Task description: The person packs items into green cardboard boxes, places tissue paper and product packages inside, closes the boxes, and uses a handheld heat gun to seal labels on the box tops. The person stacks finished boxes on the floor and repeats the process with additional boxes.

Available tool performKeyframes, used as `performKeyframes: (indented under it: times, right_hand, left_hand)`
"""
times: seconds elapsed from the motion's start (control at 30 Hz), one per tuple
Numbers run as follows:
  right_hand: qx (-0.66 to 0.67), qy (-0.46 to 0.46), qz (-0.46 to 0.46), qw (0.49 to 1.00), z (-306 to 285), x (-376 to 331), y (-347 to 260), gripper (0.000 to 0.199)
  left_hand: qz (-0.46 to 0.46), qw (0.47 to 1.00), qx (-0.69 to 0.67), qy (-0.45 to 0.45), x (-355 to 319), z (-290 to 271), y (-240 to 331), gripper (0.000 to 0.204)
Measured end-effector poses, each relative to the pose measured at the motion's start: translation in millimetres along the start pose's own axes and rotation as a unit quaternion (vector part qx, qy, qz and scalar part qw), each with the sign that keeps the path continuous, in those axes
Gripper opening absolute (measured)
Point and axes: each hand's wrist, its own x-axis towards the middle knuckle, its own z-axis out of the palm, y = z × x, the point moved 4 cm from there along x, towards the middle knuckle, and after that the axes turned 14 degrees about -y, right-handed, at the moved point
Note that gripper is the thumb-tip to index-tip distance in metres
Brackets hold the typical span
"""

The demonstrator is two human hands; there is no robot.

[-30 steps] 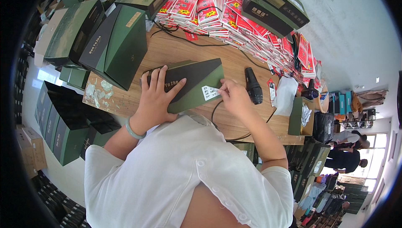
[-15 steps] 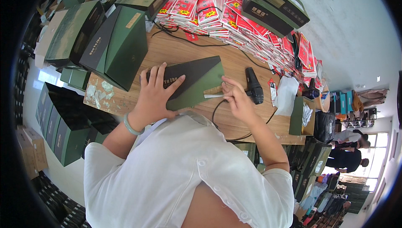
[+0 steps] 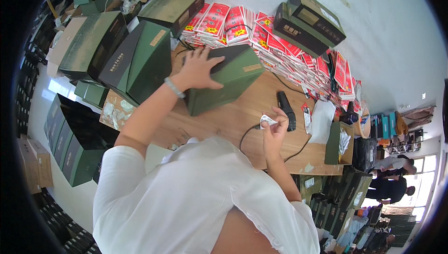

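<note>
Pinching a small white label (image 3: 268,120) in my right hand (image 3: 274,132), just right of the green box (image 3: 223,83), I spread my left hand (image 3: 198,69) flat on its top; stiff, light-looking card, best held by its edges.

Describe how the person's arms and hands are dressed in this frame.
Both hands are bare, without gloves: left hand, right hand. The forearms are uncovered; a white top covers the shoulders and upper arms. A thin pale bracelet circles the left wrist.
</note>
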Motion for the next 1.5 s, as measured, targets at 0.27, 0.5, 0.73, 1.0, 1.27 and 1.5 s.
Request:
performKeyframes:
  times: [0.27,0.5,0.73,1.0,1.27,1.5]
  right_hand:
    - [-0.062,0.024,0.010,0.998,-3,-8,24,0.042]
    - [-0.023,0.088,0.067,0.994,-43,-54,37,0.039]
    - [-0.078,0.021,0.130,0.988,0,-29,21,0.033]
    - [-0.024,-0.075,0.154,0.985,49,-6,-21,0.044]
    - [-0.245,-0.208,0.074,0.944,87,14,-25,0.051]
    - [-0.249,-0.262,0.133,0.923,99,7,-43,0.052]
  left_hand:
    - [0.067,0.862,-0.323,0.385,73,-10,3,0.062]
    - [-0.349,0.926,0.037,0.141,-76,-71,-97,0.099]
    - [-0.370,0.928,0.006,-0.042,-125,-62,-170,0.130]
    - [-0.157,0.985,0.066,-0.006,-154,-70,-88,0.123]
    - [0.061,0.995,-0.013,-0.076,-178,-40,19,0.116]
    - [0.095,0.992,-0.018,-0.079,-180,-29,40,0.108]
